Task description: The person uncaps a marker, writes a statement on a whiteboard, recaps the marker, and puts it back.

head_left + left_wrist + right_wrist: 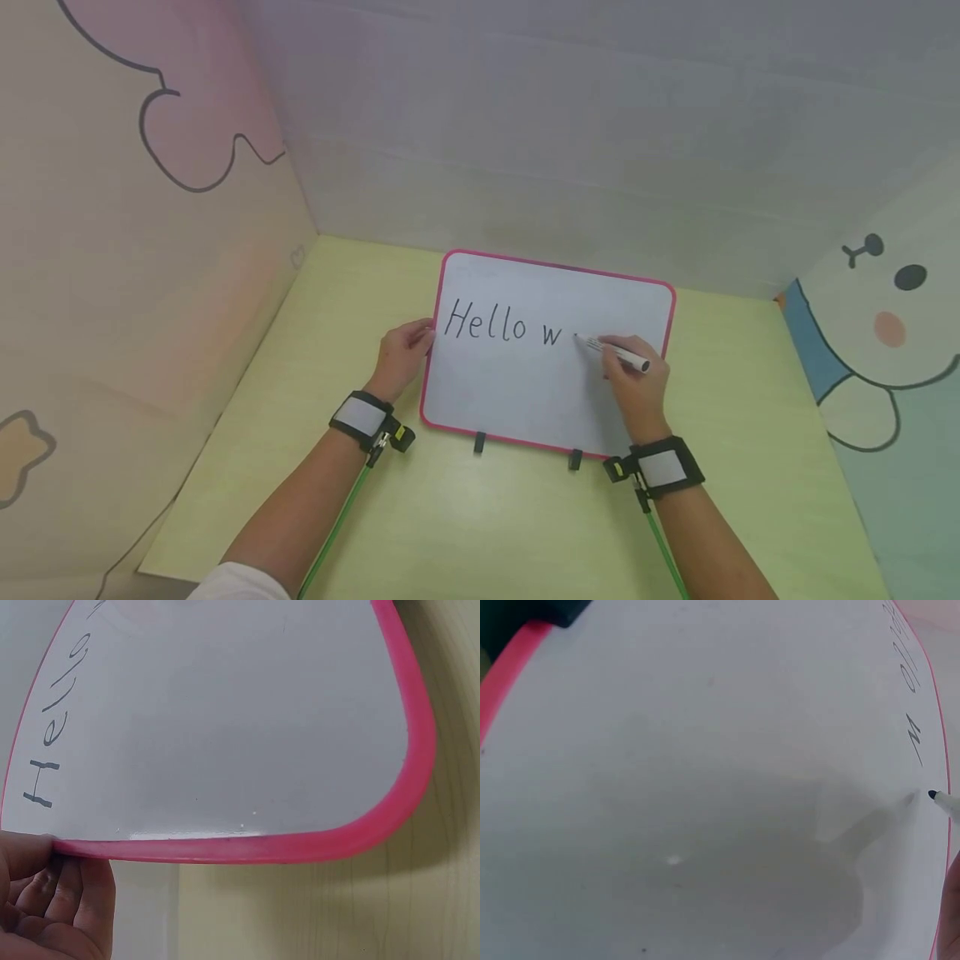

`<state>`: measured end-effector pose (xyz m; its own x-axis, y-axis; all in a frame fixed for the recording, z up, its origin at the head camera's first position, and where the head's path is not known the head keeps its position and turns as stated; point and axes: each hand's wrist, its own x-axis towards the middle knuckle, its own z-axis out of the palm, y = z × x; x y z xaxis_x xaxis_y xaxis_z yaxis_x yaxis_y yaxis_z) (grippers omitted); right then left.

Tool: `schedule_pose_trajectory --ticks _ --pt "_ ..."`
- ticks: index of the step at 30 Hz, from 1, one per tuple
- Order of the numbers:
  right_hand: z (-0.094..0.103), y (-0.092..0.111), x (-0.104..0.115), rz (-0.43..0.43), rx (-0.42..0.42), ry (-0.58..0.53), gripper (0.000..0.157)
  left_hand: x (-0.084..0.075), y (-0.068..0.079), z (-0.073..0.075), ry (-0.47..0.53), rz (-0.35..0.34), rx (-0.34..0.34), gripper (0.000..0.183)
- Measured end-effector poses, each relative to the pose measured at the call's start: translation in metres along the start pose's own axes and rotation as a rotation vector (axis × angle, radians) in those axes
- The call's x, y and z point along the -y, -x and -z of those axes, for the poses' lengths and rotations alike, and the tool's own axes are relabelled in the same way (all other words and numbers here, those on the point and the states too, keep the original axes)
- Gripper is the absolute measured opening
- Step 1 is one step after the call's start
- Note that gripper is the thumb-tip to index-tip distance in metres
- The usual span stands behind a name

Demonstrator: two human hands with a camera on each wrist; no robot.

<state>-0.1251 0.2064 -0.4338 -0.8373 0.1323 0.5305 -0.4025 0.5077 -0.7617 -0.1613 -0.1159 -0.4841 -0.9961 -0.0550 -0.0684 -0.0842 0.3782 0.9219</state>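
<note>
A whiteboard point(510, 392) with a pink rim stands propped up on the table, bearing the handwritten black text "Hello w". At its left edge my left hand point(401, 358) grips the rim, thumb on the front and fingers behind, as the left wrist view shows. My right hand point(637, 379) pinches a white marker point(622, 353) in front of the board's right half. The marker's black tip point(932, 794) points at the surface just right of the "w"; in the right wrist view it looks slightly off the board. Only a sliver of the right hand shows there.
Two black feet point(574, 460) show at the board's lower edge, on the pale yellow table point(480, 525). A grey-white wall point(555, 150) rises behind the board. Painted side panels flank the table, a bear face point(892, 325) on the right one. Green cables point(337, 525) run along both forearms.
</note>
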Motion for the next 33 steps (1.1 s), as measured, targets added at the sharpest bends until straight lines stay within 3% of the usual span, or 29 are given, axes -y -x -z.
schedule_pose_trajectory --ticks 4,13,21,33 --pt "0.0 -0.001 0.018 -0.008 0.013 0.007 0.01 0.001 0.0 0.0 0.009 -0.007 0.002 0.036" --pt "-0.001 -0.002 0.017 -0.021 0.02 0.034 0.011 0.001 0.001 0.0 0.016 -0.013 0.005 0.035" --pt "-0.005 0.0 -0.019 -0.021 0.054 0.071 0.01 0.002 0.001 -0.001 0.011 -0.014 0.006 0.035" --pt "-0.006 0.002 -0.019 -0.017 0.053 0.154 0.011 0.003 0.001 -0.001 0.006 -0.012 -0.001 0.035"
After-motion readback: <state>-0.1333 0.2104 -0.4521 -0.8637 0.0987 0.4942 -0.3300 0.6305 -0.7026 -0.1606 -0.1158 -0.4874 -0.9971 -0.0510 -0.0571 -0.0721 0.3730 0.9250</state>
